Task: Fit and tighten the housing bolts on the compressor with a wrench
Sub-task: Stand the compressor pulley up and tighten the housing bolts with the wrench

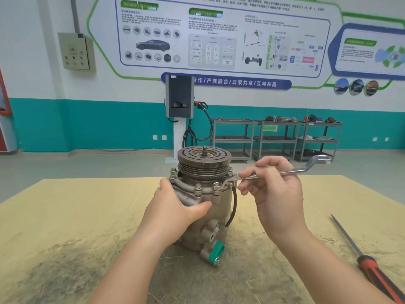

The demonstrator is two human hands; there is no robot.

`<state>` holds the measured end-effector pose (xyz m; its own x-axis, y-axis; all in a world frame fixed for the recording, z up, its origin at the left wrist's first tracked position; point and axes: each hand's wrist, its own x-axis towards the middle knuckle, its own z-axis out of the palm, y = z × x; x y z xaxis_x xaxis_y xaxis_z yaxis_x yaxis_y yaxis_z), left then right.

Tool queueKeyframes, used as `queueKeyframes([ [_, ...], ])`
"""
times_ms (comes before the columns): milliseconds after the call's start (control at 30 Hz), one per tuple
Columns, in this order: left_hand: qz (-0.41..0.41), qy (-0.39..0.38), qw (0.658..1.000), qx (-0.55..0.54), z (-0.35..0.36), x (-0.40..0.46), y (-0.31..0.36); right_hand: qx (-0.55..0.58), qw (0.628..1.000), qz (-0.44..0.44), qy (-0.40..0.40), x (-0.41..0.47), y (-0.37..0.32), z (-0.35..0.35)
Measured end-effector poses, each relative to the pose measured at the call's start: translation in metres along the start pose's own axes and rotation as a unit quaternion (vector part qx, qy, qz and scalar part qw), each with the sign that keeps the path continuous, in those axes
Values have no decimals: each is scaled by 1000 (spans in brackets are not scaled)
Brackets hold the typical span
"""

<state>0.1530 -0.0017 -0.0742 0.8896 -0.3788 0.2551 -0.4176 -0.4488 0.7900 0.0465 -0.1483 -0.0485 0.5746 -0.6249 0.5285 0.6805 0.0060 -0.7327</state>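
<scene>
A grey metal compressor (217,207) stands upright at the middle of the table, its ribbed pulley (204,160) on top. Several housing bolts (198,187) sit around its flange. My left hand (177,209) wraps the left side of the housing, thumb across the front. My right hand (274,189) grips the shaft of a silver offset ring wrench (306,168), which runs out to the right. The wrench's ring end sits at a bolt on the flange's right front (230,183). A green cap (217,252) covers a port low on the compressor.
A screwdriver with a red and black handle (372,270) lies on the yellow tabletop (87,216) at the right. Dark grime marks the table in front. Beyond the table are a charging post (179,97) and grey shelf carts (276,139) along the wall.
</scene>
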Motion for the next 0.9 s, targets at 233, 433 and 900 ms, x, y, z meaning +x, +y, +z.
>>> queueKeyframes([
  [233,-3,-9,1000,0,0,0,1,75,990,52,108,-7,12,2],
  [433,-3,-7,1000,0,-2,-2,3,42,996,-72,45,-25,18,1],
  [900,-13,0,1000,21,-2,-3,8,-324,863,-361,-143,-36,6,21],
])
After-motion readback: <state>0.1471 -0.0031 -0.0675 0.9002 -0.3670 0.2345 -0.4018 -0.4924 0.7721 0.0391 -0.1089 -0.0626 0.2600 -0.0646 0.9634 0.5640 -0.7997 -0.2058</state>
